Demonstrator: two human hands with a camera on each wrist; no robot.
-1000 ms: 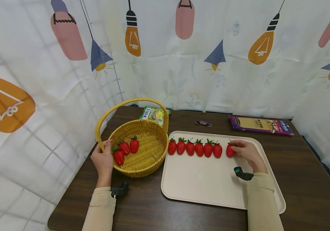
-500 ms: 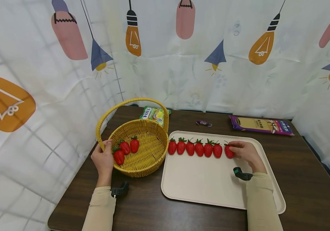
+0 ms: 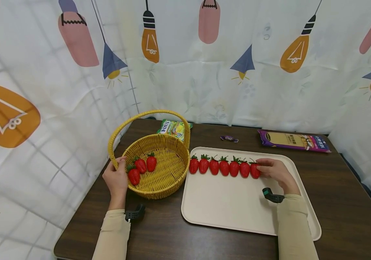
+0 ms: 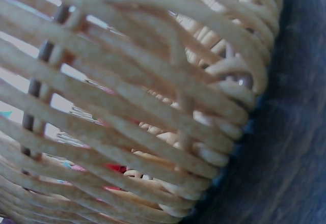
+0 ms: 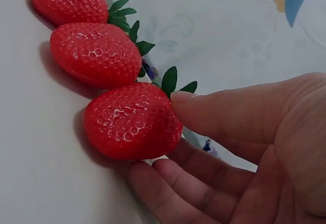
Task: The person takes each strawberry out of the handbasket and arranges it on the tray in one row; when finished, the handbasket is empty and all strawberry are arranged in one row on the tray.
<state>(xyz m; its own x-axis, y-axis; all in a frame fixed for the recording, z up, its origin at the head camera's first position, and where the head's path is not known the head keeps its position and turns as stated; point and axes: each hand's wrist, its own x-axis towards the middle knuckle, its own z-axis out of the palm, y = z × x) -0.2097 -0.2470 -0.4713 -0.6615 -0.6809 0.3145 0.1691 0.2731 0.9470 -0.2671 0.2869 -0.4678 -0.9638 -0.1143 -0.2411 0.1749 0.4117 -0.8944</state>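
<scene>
My left hand (image 3: 116,179) grips the yellow wicker basket (image 3: 169,186) at its left side, where the tall handle meets the rim. Inside lie 3 red strawberries (image 3: 140,166) with green leaves. The basket's woven wall (image 4: 117,96) fills the left wrist view, hiding the fingers. My right hand (image 3: 278,174) holds the rightmost strawberry (image 5: 132,122) of a row on the beige tray (image 3: 231,206). Its thumb rests by the leafy end and its other fingers curve along the opposite side. That strawberry sits right beside its neighbour (image 5: 97,53), leaves toward the tray's far edge.
Behind the basket lies a green candy bag (image 3: 172,129). A small purple-wrapped candy (image 3: 229,139) and a long purple packet (image 3: 294,141) lie beyond the tray on the dark wooden table (image 3: 162,231). A printed curtain (image 3: 188,83) hangs behind the table.
The right hand has slid the held strawberry left along the tray, closing the gap to the row. The left hand and basket have stayed in place.
</scene>
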